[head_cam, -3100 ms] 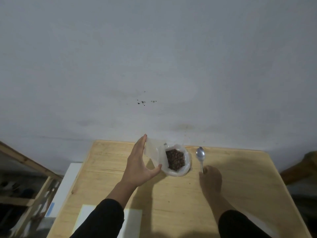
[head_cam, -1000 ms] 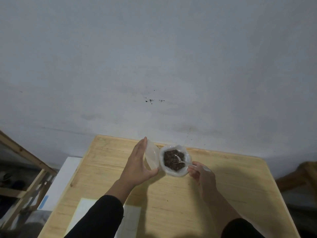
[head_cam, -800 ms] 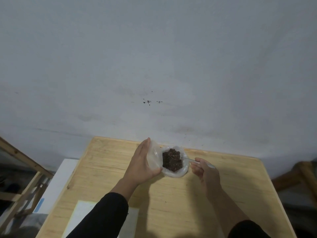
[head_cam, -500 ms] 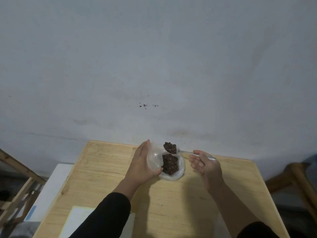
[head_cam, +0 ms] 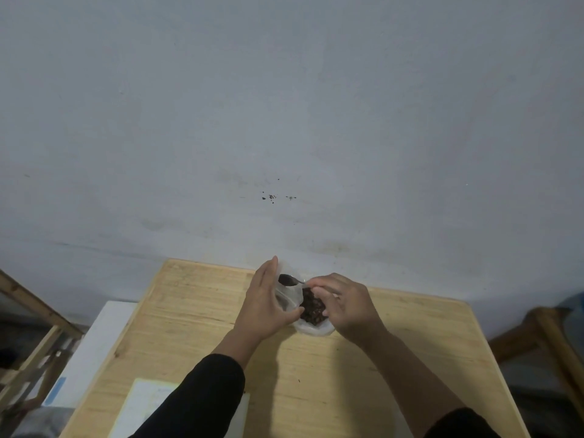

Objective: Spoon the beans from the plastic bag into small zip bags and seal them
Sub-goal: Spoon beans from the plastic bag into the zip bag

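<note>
My left hand (head_cam: 264, 303) holds a small clear zip bag (head_cam: 288, 294) upright, thumb on its front and fingers behind. My right hand (head_cam: 343, 303) grips a metal spoon (head_cam: 289, 280). The spoon's bowl is loaded with dark beans and sits at the mouth of the zip bag. Right beside it on the wooden table (head_cam: 196, 324) stands the open plastic bag (head_cam: 316, 328) of brown beans (head_cam: 311, 306), partly hidden behind my right hand.
A white sheet (head_cam: 148, 403) lies at the table's near left edge. The table's far edge meets a grey wall (head_cam: 284, 121). A white board (head_cam: 94, 343) and a wooden frame (head_cam: 28, 311) stand left of the table, a wooden chair (head_cam: 543, 336) to the right.
My right hand picked the spoon up from the table, scooped beans out of the plastic bag, lifted them and carried them left to the zip bag's mouth. My left hand kept holding the zip bag.
</note>
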